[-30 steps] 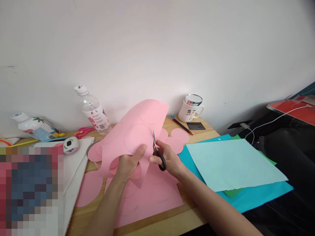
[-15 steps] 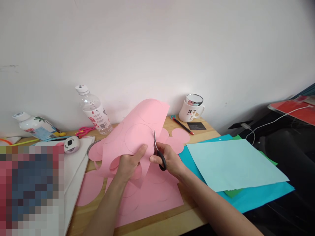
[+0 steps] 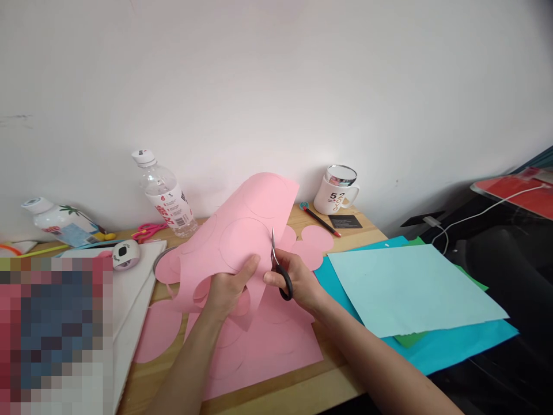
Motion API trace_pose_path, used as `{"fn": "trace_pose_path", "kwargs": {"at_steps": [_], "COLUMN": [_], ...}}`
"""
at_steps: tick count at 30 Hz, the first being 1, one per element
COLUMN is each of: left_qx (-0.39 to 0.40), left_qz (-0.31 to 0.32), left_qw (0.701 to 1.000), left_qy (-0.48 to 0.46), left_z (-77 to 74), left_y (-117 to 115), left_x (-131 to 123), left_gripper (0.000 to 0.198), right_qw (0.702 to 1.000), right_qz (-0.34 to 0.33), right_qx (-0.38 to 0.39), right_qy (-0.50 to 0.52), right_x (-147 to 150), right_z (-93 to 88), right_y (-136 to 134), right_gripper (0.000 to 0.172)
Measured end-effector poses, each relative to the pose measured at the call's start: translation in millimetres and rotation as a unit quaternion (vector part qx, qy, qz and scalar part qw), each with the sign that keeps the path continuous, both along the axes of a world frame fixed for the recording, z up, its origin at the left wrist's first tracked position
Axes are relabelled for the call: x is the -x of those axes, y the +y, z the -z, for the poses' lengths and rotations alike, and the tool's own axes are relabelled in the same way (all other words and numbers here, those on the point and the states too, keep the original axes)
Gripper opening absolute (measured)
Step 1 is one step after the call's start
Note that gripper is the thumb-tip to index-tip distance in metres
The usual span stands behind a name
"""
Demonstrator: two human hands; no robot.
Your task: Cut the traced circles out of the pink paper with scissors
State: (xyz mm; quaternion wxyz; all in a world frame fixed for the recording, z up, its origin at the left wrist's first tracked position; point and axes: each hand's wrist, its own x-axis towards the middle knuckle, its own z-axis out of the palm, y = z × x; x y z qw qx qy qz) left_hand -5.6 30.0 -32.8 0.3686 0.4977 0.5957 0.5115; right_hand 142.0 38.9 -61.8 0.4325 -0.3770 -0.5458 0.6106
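Note:
My left hand (image 3: 231,288) grips a curled sheet of pink paper (image 3: 244,239) marked with drawn circles, its thumb on top near the lower edge. A round hole opens in the sheet beside that hand. In my right hand (image 3: 296,279) is a pair of scissors (image 3: 284,282) with dark handles, blades pointing up at the sheet's right edge. Whether the blades touch the paper is hard to make out. Under the hands lies another pink sheet (image 3: 268,366) with drawn circles. Several cut pink circles (image 3: 317,237) lie to the right, and more pink rounds (image 3: 162,331) to the left.
A clear bottle (image 3: 168,196), a second bottle (image 3: 64,222) and pink scissors (image 3: 149,231) are at the back left. A white mug (image 3: 334,193), a pencil (image 3: 319,219) and a black card (image 3: 345,222) stand or lie at the back right. Light-blue paper (image 3: 410,288) tops coloured sheets.
Almost nothing differs. My hands, the scissors and the pink sheet have shifted very slightly to the right.

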Motion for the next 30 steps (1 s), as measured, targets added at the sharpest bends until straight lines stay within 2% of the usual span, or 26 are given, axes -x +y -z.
{"fn": "trace_pose_path", "kwargs": {"at_steps": [4, 9, 15, 26, 30], "left_qx": [0.002, -0.002, 0.000, 0.005, -0.005], "left_qz": [0.019, 0.006, 0.012, -0.004, 0.006], "left_qw": [1.000, 1.000, 1.000, 1.000, 1.000], "left_qy": [-0.014, -0.012, -0.029, 0.018, 0.014], "left_z": [-0.8, -6.2, -0.3, -7.1, -4.1], "left_y": [0.2, -0.5, 1.3, -1.2, 0.8], "left_x": [-0.5, -3.2, -2.6, -1.8, -1.6], "left_gripper": [0.049, 0.051, 0.053, 0.060, 0.059], "right_qw": [1.000, 1.000, 1.000, 1.000, 1.000], "right_qz": [-0.002, -0.009, -0.011, -0.004, -0.005], "right_qx": [-0.004, 0.002, 0.002, 0.014, 0.005], "right_qy": [0.003, 0.005, 0.007, 0.009, 0.014], "right_x": [-0.8, -1.7, -1.1, -0.3, 0.0], "right_z": [2.0, 2.8, -0.6, -0.1, 0.6], "right_y": [0.6, 1.3, 0.4, -0.3, 0.0], "right_gripper": [0.047, 0.048, 0.048, 0.050, 0.049]}}
